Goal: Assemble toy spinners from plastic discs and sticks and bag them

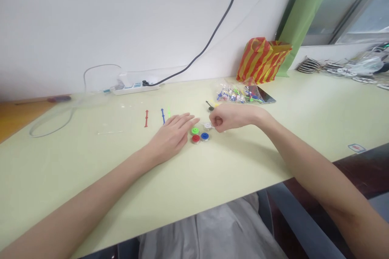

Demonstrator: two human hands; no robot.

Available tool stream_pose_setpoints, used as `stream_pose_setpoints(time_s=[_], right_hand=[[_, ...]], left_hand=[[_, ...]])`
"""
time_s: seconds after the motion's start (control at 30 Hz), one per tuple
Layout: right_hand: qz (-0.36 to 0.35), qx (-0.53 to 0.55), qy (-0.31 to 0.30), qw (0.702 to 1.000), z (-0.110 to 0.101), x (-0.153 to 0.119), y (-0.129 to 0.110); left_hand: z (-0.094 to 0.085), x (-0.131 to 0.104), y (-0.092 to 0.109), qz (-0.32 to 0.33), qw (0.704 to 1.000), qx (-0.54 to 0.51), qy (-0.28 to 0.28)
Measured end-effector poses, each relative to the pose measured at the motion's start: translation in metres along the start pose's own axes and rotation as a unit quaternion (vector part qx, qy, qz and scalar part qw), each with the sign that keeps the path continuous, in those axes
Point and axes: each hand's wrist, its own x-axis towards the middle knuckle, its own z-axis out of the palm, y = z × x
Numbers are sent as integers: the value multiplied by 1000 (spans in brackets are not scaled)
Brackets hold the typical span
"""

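My left hand (172,137) lies flat on the table with its fingers stretched out, close to a green disc (195,130). Below that sit a red disc (196,139) and a blue disc (205,136), each on a clear round base. My right hand (231,116) is closed in a pinch beside a white disc (208,126); whatever its fingertips hold is hidden. Just behind it is a black piece with a pointer (210,107). Farther left lie a red arrow (146,118), a blue arrow (163,115) and a green arrow (169,111), partly covered by my left hand.
Clear bags of coloured small parts (232,95) lie against a phone (264,94). A red-and-yellow striped bag (258,62) stands by the wall. At the back a power strip (136,87) has a black cable (209,42). Striped round things (308,65) rest far right.
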Motion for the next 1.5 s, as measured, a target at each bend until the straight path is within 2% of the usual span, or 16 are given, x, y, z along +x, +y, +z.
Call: stream_pose_setpoints(time_s=[0.17,0.37,0.47,0.57,0.73,0.9,1.1,1.23,1.4,1.5], right_hand=[[-65,0,70,995,2,3,1],[-140,-5,167,976,13,9,-11],[-145,50,199,968,16,10,-17],[-120,169,190,960,20,13,-22],[-102,305,127,938,24,19,-19],[-99,344,106,928,21,23,-3],[-29,362,89,927,16,26,19],[7,368,77,927,17,27,26],[17,336,38,941,18,27,26],[24,329,39,943,19,28,25]], left_hand=[[0,1,2,0,999,4,45],[3,1,-5,-4,982,64,177],[3,0,-7,20,966,101,236],[1,0,-5,53,954,144,258],[-1,1,-1,82,943,174,270],[2,3,1,63,950,149,268],[2,2,2,-3,984,73,165],[1,2,1,3,991,39,128],[3,2,0,-3,996,44,82],[3,3,0,-5,997,44,68]])
